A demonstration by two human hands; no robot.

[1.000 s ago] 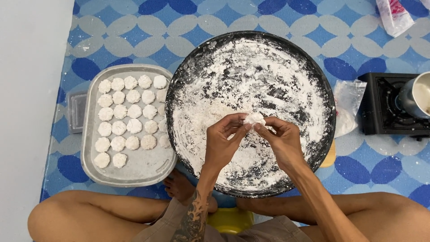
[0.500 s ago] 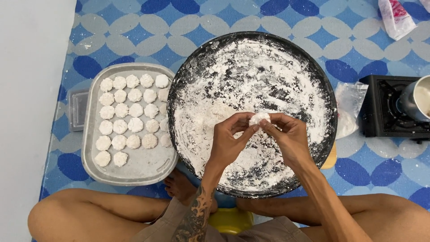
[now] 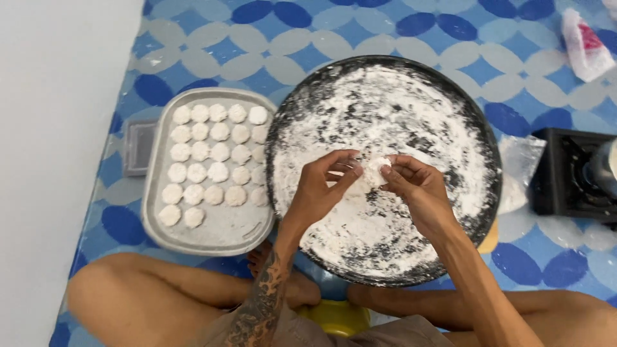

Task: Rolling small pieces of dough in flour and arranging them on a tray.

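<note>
2 hands pinch dough lump; white-red packet top rt.

Bare arms, bare legs, one tattoo

The left forearm carries a dark tattoo of dense patterned linework, its design too blurred to read. Both the left hand and right hand are ungloved and ringless; brownish-grey cloth, possibly shorts, covers the lap.

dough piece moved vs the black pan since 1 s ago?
Barely. The dough piece, pinched between the left hand and right hand, remains over the middle of the floured round pan, at most a slight shift right.
</note>
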